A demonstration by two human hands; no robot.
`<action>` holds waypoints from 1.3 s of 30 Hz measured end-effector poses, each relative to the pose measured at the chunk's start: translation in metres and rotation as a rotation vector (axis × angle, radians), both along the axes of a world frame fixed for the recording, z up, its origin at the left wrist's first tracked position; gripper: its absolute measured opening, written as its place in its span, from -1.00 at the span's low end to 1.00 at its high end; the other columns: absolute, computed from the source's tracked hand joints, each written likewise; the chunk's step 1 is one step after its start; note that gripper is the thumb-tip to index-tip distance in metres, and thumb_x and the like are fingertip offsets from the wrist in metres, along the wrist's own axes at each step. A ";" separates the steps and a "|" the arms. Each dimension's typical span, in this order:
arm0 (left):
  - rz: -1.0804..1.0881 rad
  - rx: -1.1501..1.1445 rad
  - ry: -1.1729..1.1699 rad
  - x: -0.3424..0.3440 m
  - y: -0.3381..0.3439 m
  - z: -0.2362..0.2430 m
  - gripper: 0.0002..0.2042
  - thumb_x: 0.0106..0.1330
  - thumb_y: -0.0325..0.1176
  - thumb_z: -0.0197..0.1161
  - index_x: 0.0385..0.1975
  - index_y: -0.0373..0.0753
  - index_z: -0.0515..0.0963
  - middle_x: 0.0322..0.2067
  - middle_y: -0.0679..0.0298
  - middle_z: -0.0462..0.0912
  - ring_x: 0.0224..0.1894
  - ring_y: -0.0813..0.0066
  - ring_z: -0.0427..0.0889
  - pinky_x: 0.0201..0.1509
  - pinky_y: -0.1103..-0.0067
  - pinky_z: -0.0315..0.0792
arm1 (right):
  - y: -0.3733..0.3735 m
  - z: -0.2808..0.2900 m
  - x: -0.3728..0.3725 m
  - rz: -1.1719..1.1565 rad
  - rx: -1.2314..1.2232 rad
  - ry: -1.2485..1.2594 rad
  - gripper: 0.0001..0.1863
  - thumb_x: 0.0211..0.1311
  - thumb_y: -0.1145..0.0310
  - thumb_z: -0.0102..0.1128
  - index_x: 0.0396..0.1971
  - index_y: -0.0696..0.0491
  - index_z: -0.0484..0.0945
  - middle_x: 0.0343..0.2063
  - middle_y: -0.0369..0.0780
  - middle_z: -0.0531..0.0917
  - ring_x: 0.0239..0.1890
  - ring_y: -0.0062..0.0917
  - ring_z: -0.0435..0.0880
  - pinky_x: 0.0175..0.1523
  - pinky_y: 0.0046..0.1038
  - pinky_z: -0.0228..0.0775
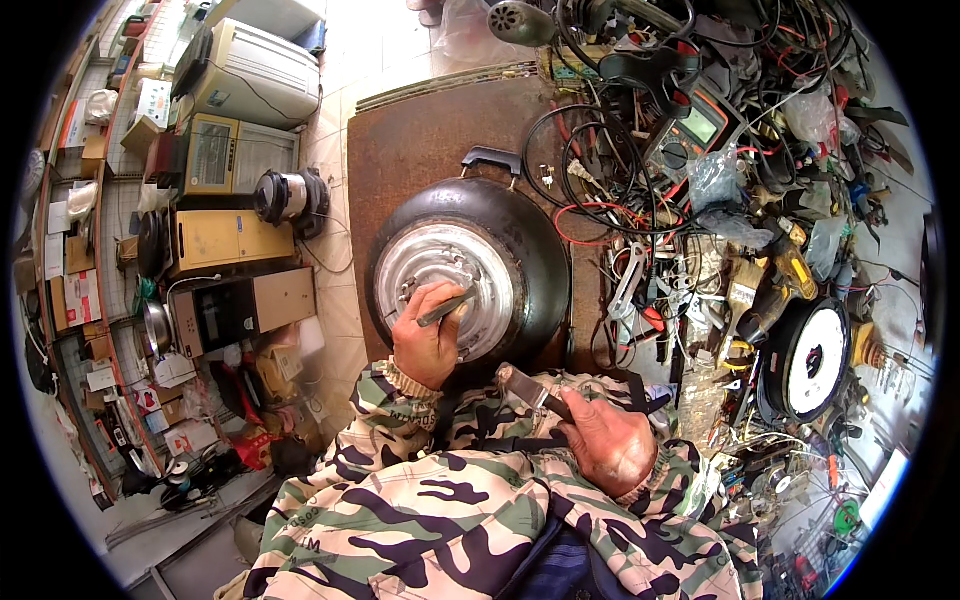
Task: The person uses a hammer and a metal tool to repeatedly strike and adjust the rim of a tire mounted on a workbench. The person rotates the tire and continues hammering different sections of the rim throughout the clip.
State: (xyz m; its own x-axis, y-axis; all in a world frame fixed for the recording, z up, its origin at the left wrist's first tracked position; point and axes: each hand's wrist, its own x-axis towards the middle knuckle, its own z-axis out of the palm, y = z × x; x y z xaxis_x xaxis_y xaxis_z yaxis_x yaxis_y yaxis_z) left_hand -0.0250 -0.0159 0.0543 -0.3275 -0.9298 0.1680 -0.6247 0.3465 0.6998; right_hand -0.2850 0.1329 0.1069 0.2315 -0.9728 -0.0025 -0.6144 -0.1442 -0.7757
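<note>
A black round pan (535, 250) with a loop handle (492, 158) lies bottom up in front of me. Its underside carries a ridged silver metal disc (440, 260). My left hand (422, 345) is over the near edge of that disc, its fingers closed round a short, flat, chisel-like metal bar (446, 308). Whether the bar's tip touches the disc is hidden by the fingers. Close to my lap, my right hand (612, 448) grips a hammer (524, 386) by its dark handle. The hammer's head is to the right of and below the pan, apart from the bar.
The pan rests on a rusty brown board (430, 130). A crowded bench on the right holds a multimeter (690, 135), looped black cables (560, 130), pliers (628, 280), a yellow drill (790, 280) and a white-faced round part (818, 348). Microwave ovens (215, 155) and shelves (75, 260) line the left.
</note>
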 end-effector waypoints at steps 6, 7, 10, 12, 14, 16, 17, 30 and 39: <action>-0.045 0.006 -0.043 -0.002 -0.002 -0.004 -0.79 0.39 -0.49 0.33 -0.02 -0.31 0.67 -0.09 0.00 0.73 0.01 -0.01 0.73 0.11 0.31 0.61 | -0.003 -0.003 0.001 -0.023 0.000 -0.012 -0.38 0.17 0.42 0.49 0.25 0.20 0.53 -0.43 -0.18 0.56 -0.48 -0.32 0.68 -0.41 -0.28 0.55; -0.049 0.002 -0.050 -0.002 -0.002 -0.005 -0.79 0.38 -0.49 0.34 -0.02 -0.31 0.67 -0.09 0.00 0.73 0.01 -0.01 0.73 0.11 0.31 0.61 | -0.003 -0.003 0.001 -0.022 0.006 -0.011 -0.38 0.17 0.42 0.49 0.25 0.20 0.53 -0.43 -0.18 0.56 -0.47 -0.32 0.68 -0.41 -0.28 0.56; -0.053 -0.006 -0.061 -0.004 -0.003 -0.003 -0.77 0.35 -0.53 0.33 -0.02 -0.30 0.68 -0.09 0.00 0.73 0.02 0.00 0.73 0.12 0.32 0.61 | -0.004 -0.003 0.000 -0.020 0.017 -0.005 -0.37 0.16 0.41 0.49 0.25 0.20 0.53 -0.43 -0.18 0.56 -0.46 -0.31 0.69 -0.41 -0.27 0.56; -0.055 0.003 -0.056 -0.004 -0.003 -0.003 -0.77 0.34 -0.55 0.33 -0.02 -0.30 0.68 -0.08 0.00 0.73 0.02 0.00 0.73 0.13 0.32 0.61 | -0.005 -0.003 -0.001 -0.019 0.017 0.000 -0.37 0.16 0.41 0.49 0.25 0.20 0.53 -0.43 -0.18 0.56 -0.46 -0.31 0.69 -0.40 -0.27 0.56; -0.056 0.012 -0.050 -0.003 -0.003 -0.003 -0.76 0.33 -0.56 0.32 -0.02 -0.30 0.68 -0.08 0.00 0.73 0.02 -0.01 0.73 0.13 0.32 0.61 | -0.005 -0.004 -0.001 -0.017 0.019 0.004 -0.37 0.16 0.41 0.49 0.25 0.20 0.52 -0.42 -0.17 0.56 -0.45 -0.31 0.69 -0.40 -0.27 0.57; -0.055 0.026 -0.048 -0.003 -0.003 -0.002 -0.76 0.33 -0.57 0.33 -0.02 -0.30 0.68 -0.08 0.00 0.73 0.01 -0.01 0.73 0.14 0.32 0.61 | -0.006 -0.004 -0.002 -0.015 0.021 0.006 -0.37 0.16 0.41 0.49 0.26 0.20 0.52 -0.42 -0.17 0.56 -0.45 -0.31 0.70 -0.40 -0.27 0.57; -0.056 0.028 -0.052 -0.004 -0.003 -0.001 -0.76 0.32 -0.57 0.33 -0.02 -0.30 0.68 -0.08 0.01 0.73 0.01 -0.01 0.73 0.14 0.32 0.61 | -0.006 -0.003 -0.002 -0.014 0.021 0.007 -0.37 0.16 0.41 0.49 0.25 0.20 0.52 -0.41 -0.17 0.57 -0.45 -0.31 0.70 -0.40 -0.27 0.57; -0.174 0.008 -0.172 -0.006 -0.012 0.002 -0.65 0.21 -0.60 0.37 0.02 -0.26 0.63 -0.01 0.00 0.69 0.03 -0.06 0.70 0.13 0.28 0.60 | -0.022 0.001 -0.002 -0.007 -0.046 0.019 -0.37 0.21 0.38 0.46 0.29 0.18 0.50 -0.41 -0.19 0.57 -0.46 -0.34 0.69 -0.43 -0.29 0.55; -0.220 -0.036 -0.206 -0.016 -0.016 0.014 -0.61 0.18 -0.57 0.43 0.04 -0.26 0.62 -0.04 0.02 0.68 0.00 -0.01 0.73 0.06 0.27 0.64 | -0.061 0.031 0.013 -0.016 -0.134 0.074 -0.30 0.21 0.41 0.45 0.36 0.20 0.44 -0.43 -0.21 0.52 -0.50 -0.35 0.63 -0.47 -0.29 0.50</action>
State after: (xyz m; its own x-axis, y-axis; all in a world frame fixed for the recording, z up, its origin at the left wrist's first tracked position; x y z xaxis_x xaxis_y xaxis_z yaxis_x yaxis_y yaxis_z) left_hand -0.0410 -0.0323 0.0679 -0.5514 -0.8271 0.1086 -0.6594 0.5119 0.5506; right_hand -0.2716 0.0716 0.1375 0.2205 -0.9691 0.1110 -0.6724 -0.2334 -0.7024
